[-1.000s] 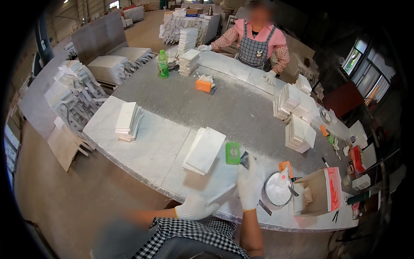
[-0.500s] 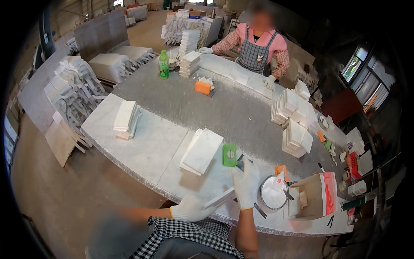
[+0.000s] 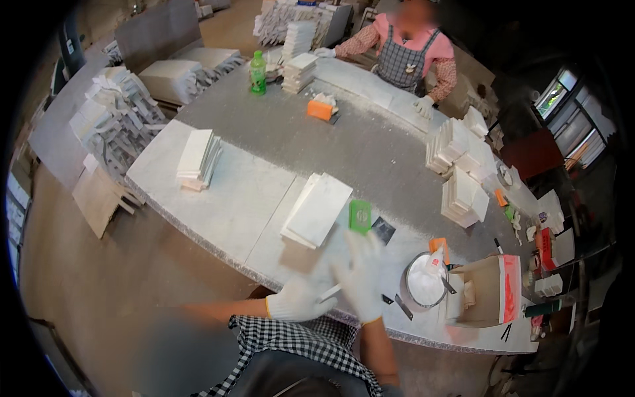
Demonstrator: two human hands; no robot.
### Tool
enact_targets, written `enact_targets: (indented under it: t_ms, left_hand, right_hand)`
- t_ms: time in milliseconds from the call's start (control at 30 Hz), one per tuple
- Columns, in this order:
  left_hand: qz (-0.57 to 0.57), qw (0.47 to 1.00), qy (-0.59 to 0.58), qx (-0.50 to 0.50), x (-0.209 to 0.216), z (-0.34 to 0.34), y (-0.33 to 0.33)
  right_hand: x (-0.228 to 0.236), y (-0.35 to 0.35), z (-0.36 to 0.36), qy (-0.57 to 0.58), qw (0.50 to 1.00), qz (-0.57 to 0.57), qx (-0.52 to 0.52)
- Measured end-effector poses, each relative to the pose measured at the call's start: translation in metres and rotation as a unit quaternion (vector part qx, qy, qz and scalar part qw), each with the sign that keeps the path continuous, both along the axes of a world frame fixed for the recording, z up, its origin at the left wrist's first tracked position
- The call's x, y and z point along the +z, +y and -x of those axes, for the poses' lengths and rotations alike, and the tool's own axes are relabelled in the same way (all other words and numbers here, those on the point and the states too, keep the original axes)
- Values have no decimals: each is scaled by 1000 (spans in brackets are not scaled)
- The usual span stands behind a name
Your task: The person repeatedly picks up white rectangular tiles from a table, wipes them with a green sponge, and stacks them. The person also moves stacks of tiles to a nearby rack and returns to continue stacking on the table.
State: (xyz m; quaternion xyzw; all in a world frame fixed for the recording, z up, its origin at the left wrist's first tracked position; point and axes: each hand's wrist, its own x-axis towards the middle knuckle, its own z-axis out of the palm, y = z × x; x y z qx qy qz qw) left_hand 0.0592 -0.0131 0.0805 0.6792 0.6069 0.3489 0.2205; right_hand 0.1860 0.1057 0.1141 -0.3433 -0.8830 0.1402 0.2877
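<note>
My left hand (image 3: 301, 302), in a white glove, is closed round a white tile (image 3: 329, 293) at the table's near edge; the tile shows almost edge-on. Just right of it is my right hand (image 3: 362, 278), also gloved and blurred, with fingers stretched upward and nothing visible in them. Beyond the hands lies a small stack of white tiles (image 3: 317, 210). Close to the right fingertips are a green box (image 3: 360, 217) and a dark flat sheet (image 3: 383, 229). A round tub of white material (image 3: 424, 291) stands to the right, with a white bottle (image 3: 434, 266) in it.
An open carton (image 3: 486, 291) sits at the right end of the table, near an orange block (image 3: 438, 249). More tile stacks stand left (image 3: 198, 159) and right (image 3: 464, 197). Across the table, a co-worker (image 3: 407, 63) in gloves stands near a green bottle (image 3: 258, 73).
The view has tilted, so the table things sit higher. My right hand has moved away from the dark sheet, which now shows more fully. The tile in my left hand has turned and shows less.
</note>
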Motion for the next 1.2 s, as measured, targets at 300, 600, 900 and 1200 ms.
enact_targets:
  t_ms: [300, 600, 900, 1200]
  left_hand:
    - [50, 998, -6, 32, -15, 4, -6]
    - [51, 998, -26, 7, -5, -1, 1]
    - [153, 985, -60, 47, -5, 4, -9]
    - [179, 979, -66, 66, 2, -10, 6]
  right_hand:
    - [-6, 44, -18, 55, 985, 56, -154]
    - [-5, -3, 0, 15, 999, 33, 22]
    - [-20, 53, -29, 142, 928, 290, -187]
    - [-85, -18, -36, 277, 891, 347, -97]
